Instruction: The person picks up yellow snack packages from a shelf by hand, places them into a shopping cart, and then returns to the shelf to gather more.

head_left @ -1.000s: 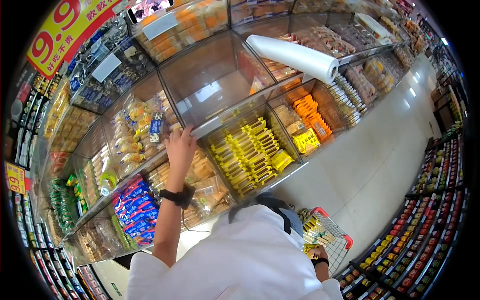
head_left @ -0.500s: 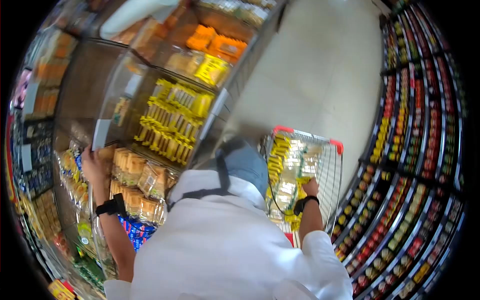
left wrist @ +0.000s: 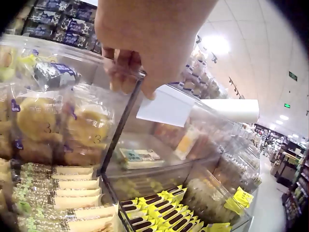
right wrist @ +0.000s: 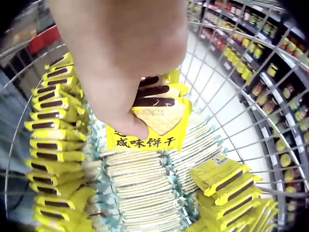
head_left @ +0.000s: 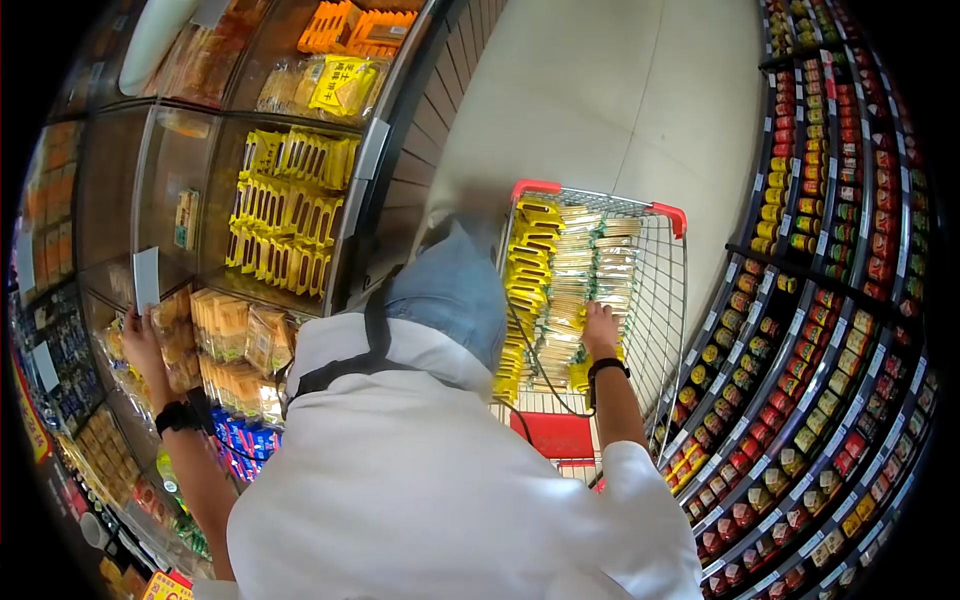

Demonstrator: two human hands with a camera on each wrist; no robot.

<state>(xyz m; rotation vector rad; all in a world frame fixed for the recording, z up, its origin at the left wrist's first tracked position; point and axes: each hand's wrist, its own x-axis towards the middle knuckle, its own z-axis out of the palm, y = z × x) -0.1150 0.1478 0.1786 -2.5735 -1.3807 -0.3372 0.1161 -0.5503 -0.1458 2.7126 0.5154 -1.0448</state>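
Note:
My right hand (right wrist: 128, 63) grips a few yellow biscuit packets (right wrist: 161, 118) above the rows in the shopping cart. In the head view that hand (head_left: 601, 330) is over the cart's clear packets (head_left: 572, 270), beside a row of yellow ones (head_left: 530, 270). My left hand (left wrist: 145, 43) has its fingers bent over the top edge of a clear bin wall (left wrist: 77, 50), near a white label card (left wrist: 166, 106). From above, the left hand (head_left: 143, 345) is at the shelf bins, close to wrapped cakes (head_left: 175, 335).
Bins hold yellow packets (head_left: 285, 215), orange packets (head_left: 355, 30) and blue packets (head_left: 247, 437). The wire cart (head_left: 680, 300), with a red child-seat panel (head_left: 553, 436), stands between the bins and shelves of jars (head_left: 790, 200). Pale floor (head_left: 580, 100) runs ahead.
The head view has swung toward the cart, bringing it into full sight. My right hand is now over the cart's middle, having been near the frame's bottom; my left hand stays at the bin edge.

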